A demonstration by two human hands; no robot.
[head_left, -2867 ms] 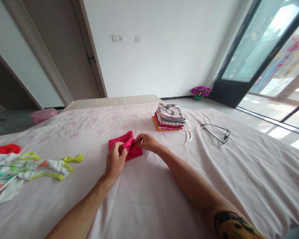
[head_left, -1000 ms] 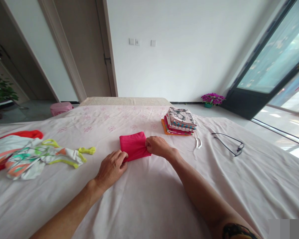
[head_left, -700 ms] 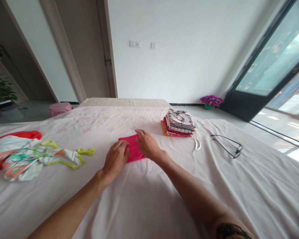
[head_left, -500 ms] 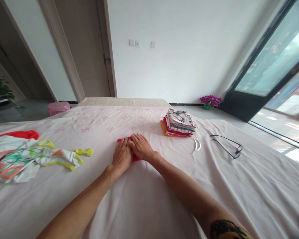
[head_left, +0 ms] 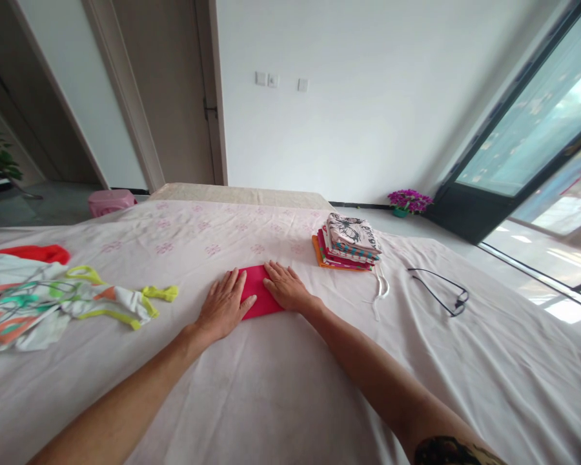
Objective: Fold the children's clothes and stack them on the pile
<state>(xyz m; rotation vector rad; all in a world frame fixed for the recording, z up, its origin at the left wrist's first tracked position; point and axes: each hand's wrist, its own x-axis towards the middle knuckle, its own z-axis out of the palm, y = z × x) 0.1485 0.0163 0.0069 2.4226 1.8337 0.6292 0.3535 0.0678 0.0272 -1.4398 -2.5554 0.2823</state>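
Note:
A folded red cloth (head_left: 258,294) lies flat on the pale, flower-patterned sheet (head_left: 252,381). My left hand (head_left: 223,302) rests open on its left side, fingers stretched and thumb out. On its right side lies my right hand (head_left: 286,285), also flat with the fingers extended. Part of the cloth is hidden under both palms. To the right and farther back sits a stack of folded clothes (head_left: 349,242), a printed white piece on top and white drawstrings hanging down onto the sheet.
Rumpled clothes (head_left: 53,300) in white, red, green and yellow lie at the left. Black-framed glasses (head_left: 440,290) rest at the right. Beyond the bed stand a pink stool (head_left: 110,203) and purple flowers (head_left: 409,200) in a green pot, near a white wall.
My hands were together over the middle of the red cloth. They have slid apart toward its left and right sides, uncovering its middle. The view has shifted slightly.

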